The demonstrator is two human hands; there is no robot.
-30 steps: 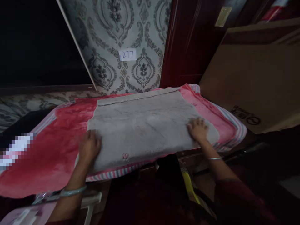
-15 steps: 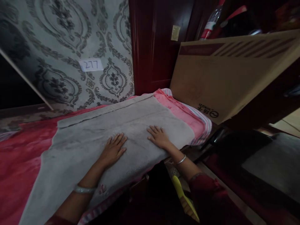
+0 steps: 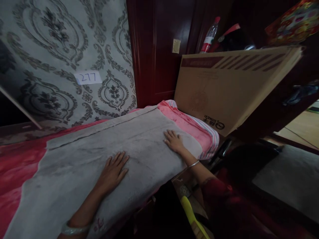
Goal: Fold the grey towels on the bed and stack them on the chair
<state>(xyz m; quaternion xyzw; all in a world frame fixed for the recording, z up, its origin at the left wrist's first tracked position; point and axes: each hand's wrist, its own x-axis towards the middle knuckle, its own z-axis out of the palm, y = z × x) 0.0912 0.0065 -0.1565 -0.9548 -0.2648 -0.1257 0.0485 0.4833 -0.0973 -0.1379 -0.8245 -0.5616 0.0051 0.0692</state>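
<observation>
A grey plush cloth (image 3: 144, 149) lies spread out, with a long folded strip along its far edge and a small reddish mark near its front edge. My left hand (image 3: 111, 172) rests palm down on its middle, fingers slightly spread. Farther right, my right hand (image 3: 174, 142) also lies flat on the cloth near its right end, fingers apart. Neither hand grips anything. Beneath the cloth is a red and pink blanket (image 3: 191, 127), showing at the left, along the back and at the right, where a striped edge (image 3: 214, 136) appears.
A large cardboard box (image 3: 224, 86) leans behind the right end, with a plastic bottle (image 3: 209, 36) behind it. Patterned wallpaper with a paper label "277" (image 3: 88, 77) is at the back. A yellow-handled object (image 3: 189, 210) sits below the front edge. A dark seat with a grey pad (image 3: 286, 179) stands right.
My right hand has slid right and slightly away across the cloth, widening the gap between my hands. My left hand stays in about the same place. The view has turned a little right.
</observation>
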